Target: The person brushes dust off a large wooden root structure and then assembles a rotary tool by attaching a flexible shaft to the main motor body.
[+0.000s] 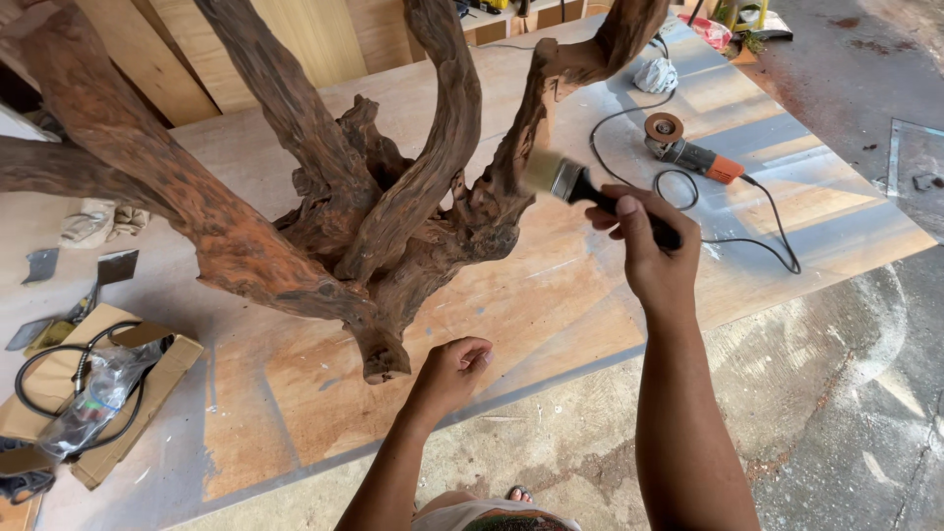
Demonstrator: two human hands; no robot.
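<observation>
A large reddish-brown gnarled tree root (374, 206) with several twisting limbs stands on a plywood sheet (531, 315) laid on the ground. My right hand (649, 251) grips the black handle of a wide paintbrush (565, 180), whose pale bristles touch the root's right limb. My left hand (450, 372) hovers with loosely curled fingers just right of the root's lowest stub, holding nothing.
An angle grinder (688, 149) with an orange body and black cord lies on the plywood at the right. A crumpled white rag (656, 75) sits behind it. A cardboard box (98, 393) with a cable and plastic bag lies at the left. Concrete floor (846, 393) surrounds the sheet.
</observation>
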